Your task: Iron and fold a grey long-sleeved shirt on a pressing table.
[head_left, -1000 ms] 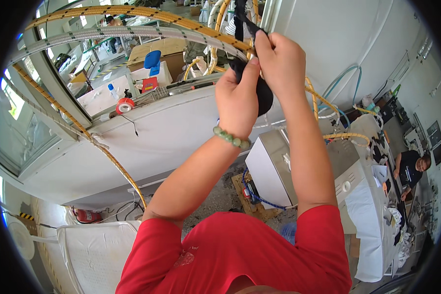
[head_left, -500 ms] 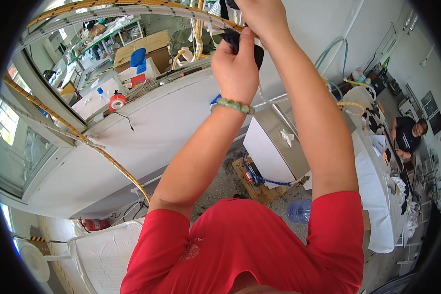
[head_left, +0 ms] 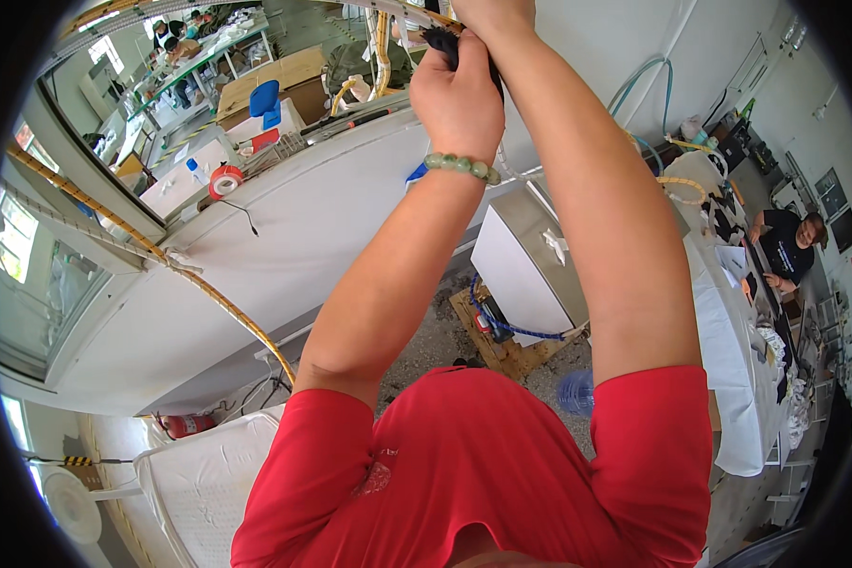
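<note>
Both my arms reach up to the top edge of the view. My left hand [head_left: 459,106], with a green bead bracelet [head_left: 461,168] at the wrist, is closed around a bunched piece of black cloth [head_left: 442,40]. The cloth sticks out past the thumb; the rest is hidden in the hand. My right hand [head_left: 497,17] is just above and to the right, close against the left. The upper edge cuts off its fingers, so what they hold does not show. A cable in orange wrap [head_left: 426,14] runs along the top, right beside the hands.
A window frame [head_left: 104,156] opens onto a room with tables. On its ledge sit a red tape roll [head_left: 224,181] and a blue plastic item [head_left: 265,100]. Below stands a white cabinet [head_left: 519,260]. A person [head_left: 788,251] works at a cloth-covered table [head_left: 724,369] on the right.
My hands have shifted slightly upward, and the right hand is now more cut off by the top edge. The left hand keeps its grip on the black cloth. The view has tilted a little.
</note>
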`<action>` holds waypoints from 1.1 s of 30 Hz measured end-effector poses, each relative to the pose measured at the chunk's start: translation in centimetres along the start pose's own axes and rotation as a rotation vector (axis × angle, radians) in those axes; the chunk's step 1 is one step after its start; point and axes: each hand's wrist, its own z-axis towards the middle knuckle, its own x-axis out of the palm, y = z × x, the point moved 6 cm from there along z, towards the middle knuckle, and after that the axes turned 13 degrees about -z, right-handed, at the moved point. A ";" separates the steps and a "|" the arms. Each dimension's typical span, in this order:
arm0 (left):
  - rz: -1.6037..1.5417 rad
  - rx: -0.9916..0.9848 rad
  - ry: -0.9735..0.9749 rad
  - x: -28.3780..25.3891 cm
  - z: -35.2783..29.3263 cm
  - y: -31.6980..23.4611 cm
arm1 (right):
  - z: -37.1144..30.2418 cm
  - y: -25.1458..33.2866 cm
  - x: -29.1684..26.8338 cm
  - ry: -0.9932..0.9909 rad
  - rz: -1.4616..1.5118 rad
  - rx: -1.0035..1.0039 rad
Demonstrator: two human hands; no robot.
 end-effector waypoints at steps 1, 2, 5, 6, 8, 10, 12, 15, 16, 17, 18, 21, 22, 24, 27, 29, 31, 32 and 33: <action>-0.018 -0.017 -0.011 -0.1 -0.1 0.0 | -0.2 0.2 -0.2 -0.009 0.002 0.015; -0.014 -0.015 -0.017 -0.2 0.0 -0.2 | -0.3 0.3 -0.3 -0.017 0.004 0.030; -0.082 -0.036 -0.016 0.0 0.1 -0.2 | -0.2 0.8 -0.5 -0.006 0.006 0.041; -0.082 -0.037 -0.018 0.0 0.1 -0.3 | -0.2 0.8 -0.5 -0.003 0.005 0.048; -0.059 -0.042 -0.024 0.0 0.1 -0.3 | 0.3 0.4 0.1 -0.030 0.007 0.026; -0.044 -0.040 -0.035 -0.1 0.1 -0.5 | 0.2 1.0 0.3 -0.082 0.020 -0.021; -0.052 -0.031 -0.036 0.0 0.2 -0.6 | 0.6 1.2 0.2 -0.078 0.026 -0.034; 0.032 -0.018 0.006 -0.2 -0.1 -1.2 | 0.3 1.3 -0.8 -0.075 0.036 -0.055; 0.113 -0.003 0.062 0.0 0.2 -1.6 | 0.4 1.6 -1.1 -0.022 0.052 -0.123; 0.192 0.015 0.119 0.2 0.4 -2.1 | 0.5 1.8 -1.8 0.030 0.068 -0.191; 0.202 0.032 0.109 -0.9 0.9 -2.8 | -0.2 2.5 -1.7 0.103 0.104 -0.266; 0.083 -0.347 0.263 -3.5 0.7 -2.6 | -3.3 0.6 -4.0 0.193 0.099 -0.277; 0.085 -0.331 0.261 -4.3 0.9 -3.0 | -4.7 -1.6 -4.1 0.141 0.249 -0.309; 0.146 -0.416 0.224 -7.1 0.6 -2.8 | -8.5 -4.8 -4.6 0.093 0.502 -0.307; 0.184 -0.436 0.186 -10.3 1.0 -3.3 | -13.6 -9.3 -3.1 0.214 0.533 -0.196; 0.167 -0.427 0.188 -11.5 1.7 -3.6 | -16.4 -11.9 -1.4 0.340 0.521 -0.173; 0.208 -0.368 0.158 -13.1 1.5 -4.2 | -19.6 -14.1 0.6 0.510 0.487 -0.156; 0.230 -0.316 0.130 -13.8 1.5 -4.5 | -21.3 -15.3 1.4 0.601 0.449 -0.146; 0.248 -0.266 0.104 -14.1 1.5 -4.8 | -23.0 -16.9 2.2 0.690 0.442 -0.106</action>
